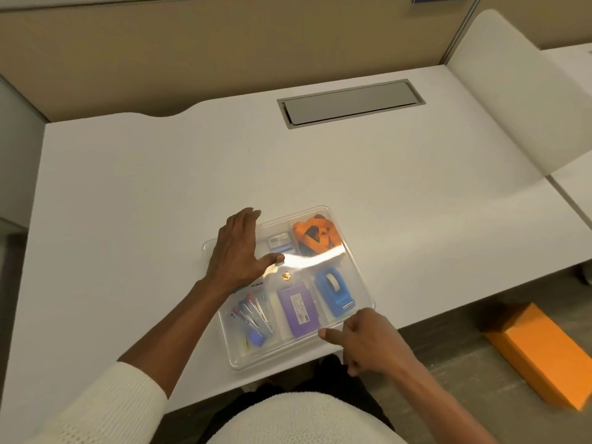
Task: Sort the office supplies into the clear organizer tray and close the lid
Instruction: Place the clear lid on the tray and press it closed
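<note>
Clear lid (323,261) under both hands, orange box (541,350) on floor

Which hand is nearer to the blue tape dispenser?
Right. The right hand is at the tray corner just below the tape dispenser; the left hand lies flat on the lid, farther left.

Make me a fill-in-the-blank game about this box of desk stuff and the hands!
1. The tape dispenser inside the clear organizer tray is coloured ____.
2. The flat case lying beside the tape dispenser is coloured ____.
3. The left hand lies flat on the clear ____ covering the tray.
4. The box on the floor beside the desk is coloured ____.

Missing words: blue; purple; lid; orange
</note>
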